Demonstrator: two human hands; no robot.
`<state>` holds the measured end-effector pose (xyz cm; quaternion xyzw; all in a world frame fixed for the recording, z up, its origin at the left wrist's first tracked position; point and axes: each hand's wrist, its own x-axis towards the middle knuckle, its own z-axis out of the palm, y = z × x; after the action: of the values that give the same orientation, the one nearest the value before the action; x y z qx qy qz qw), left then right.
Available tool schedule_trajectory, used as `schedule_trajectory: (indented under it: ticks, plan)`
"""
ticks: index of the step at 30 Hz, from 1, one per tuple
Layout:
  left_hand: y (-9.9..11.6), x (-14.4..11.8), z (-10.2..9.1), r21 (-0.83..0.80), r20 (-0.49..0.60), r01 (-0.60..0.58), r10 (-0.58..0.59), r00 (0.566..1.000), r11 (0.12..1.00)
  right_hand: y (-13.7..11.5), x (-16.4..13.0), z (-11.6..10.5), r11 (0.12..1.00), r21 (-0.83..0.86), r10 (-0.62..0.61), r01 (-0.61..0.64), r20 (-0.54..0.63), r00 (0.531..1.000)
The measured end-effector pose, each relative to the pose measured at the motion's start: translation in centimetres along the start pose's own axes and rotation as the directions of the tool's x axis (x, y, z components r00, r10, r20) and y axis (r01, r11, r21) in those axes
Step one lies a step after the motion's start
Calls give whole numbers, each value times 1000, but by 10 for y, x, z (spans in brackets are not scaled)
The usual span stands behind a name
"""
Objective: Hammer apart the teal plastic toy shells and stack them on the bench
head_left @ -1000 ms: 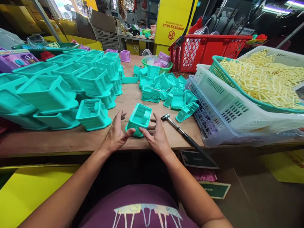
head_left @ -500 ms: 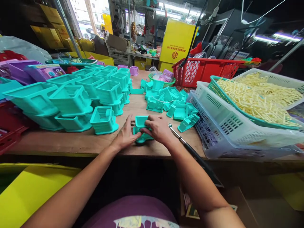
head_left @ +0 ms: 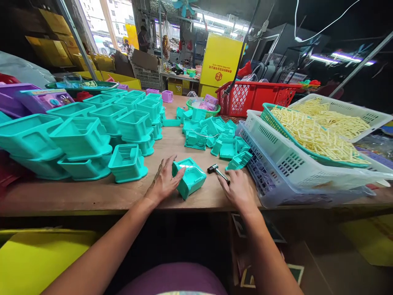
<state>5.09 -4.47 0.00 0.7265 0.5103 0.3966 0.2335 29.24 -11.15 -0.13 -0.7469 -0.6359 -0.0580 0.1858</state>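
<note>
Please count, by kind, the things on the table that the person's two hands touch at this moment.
Teal plastic housing: 1, with the left hand against its side.
Hammer: 1, its handle in the right hand.
Total: 2

A worn wooden workbench [head_left: 181,143] carries everything. On its left stand stacks of teal plastic housings [head_left: 92,135], with 1 single teal housing [head_left: 127,162] just in front of them. Near the front edge lies a tilted teal housing part [head_left: 190,178], and just right of it a small hammer [head_left: 216,170]. Behind these sits a loose heap of teal parts [head_left: 215,133]. Farther back are a small green basket [head_left: 202,107] and a red crate [head_left: 258,96]. On the right lies a tilted white slotted crate [head_left: 294,164]. A purple toy box [head_left: 46,98] stands at the far left.
</note>
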Motion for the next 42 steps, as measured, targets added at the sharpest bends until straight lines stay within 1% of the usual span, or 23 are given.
schedule_trajectory:
  ticks: [1,2,3,4,5,6,8,10,11,12,13,16,17,19,21,23,25,28,30,34,38,42]
  plan:
    - [-2,1,2,-39,-4,47,-48,999,998,16,-11,-1,994,-108,37,-34,29,999]
    - [-4,2,4,-87,-15,105,-107,994,991,30,-20,-1,982,-182,60,-49,56,997]
    - [-5,2,7,-144,-29,163,-169,985,976,41,-25,0,974,-220,64,-45,80,995]
    - [-6,2,8,-201,-42,211,-224,974,957,48,-28,1,975,-221,52,-30,96,994]
    - [-7,2,10,-249,-54,243,-263,963,938,52,-27,0,983,-184,31,-12,101,994]
    - [-6,1,11,-283,-64,257,-285,956,924,53,-24,-1,994,-108,-2,13,98,995]
    - [-4,1,12,-312,-76,252,-288,955,916,45,-11,-9,990,127,-76,66,75,994]
    - [-1,0,12,-309,-89,223,-262,961,924,30,4,-20,922,371,-142,113,51,989]
    - [0,0,12,-306,-97,207,-247,964,929,22,12,-25,882,453,-174,132,53,983]
    - [1,0,12,-303,-106,192,-233,967,934,15,18,-29,855,497,-209,148,69,975]
    - [2,-1,12,-298,-117,179,-222,968,938,8,24,-32,846,508,-244,163,97,965]
    - [2,-1,14,-300,-146,154,-205,968,942,-3,35,-34,874,429,-330,229,175,928]
    - [2,-2,15,-303,-151,150,-203,967,941,-4,37,-34,878,404,-347,256,171,922]
    - [2,-2,16,-304,-158,151,-207,966,941,-4,38,-33,870,382,-371,311,91,924]
    - [2,-2,16,-296,-163,160,-214,963,942,-3,37,-32,858,358,-404,368,27,914]
    - [2,-3,16,-287,-167,168,-222,961,943,-3,36,-31,869,295,-429,397,50,902]
    - [2,-2,16,-295,-164,178,-233,958,939,-2,35,-30,882,240,-434,405,80,897]
    - [2,-3,17,-325,-161,187,-249,955,927,-3,35,-28,883,232,-428,407,45,903]
    - [2,-3,19,-336,-167,186,-253,953,923,-5,35,-27,886,225,-428,404,64,902]
    - [2,-4,21,-377,-179,190,-272,945,907,-16,34,-27,873,248,-446,419,60,893]
    - [2,-5,24,-400,-225,177,-284,932,899,-30,33,-29,858,256,-485,445,119,867]
    - [1,-5,25,-375,-246,165,-269,931,912,-34,37,-27,851,274,-488,448,101,867]
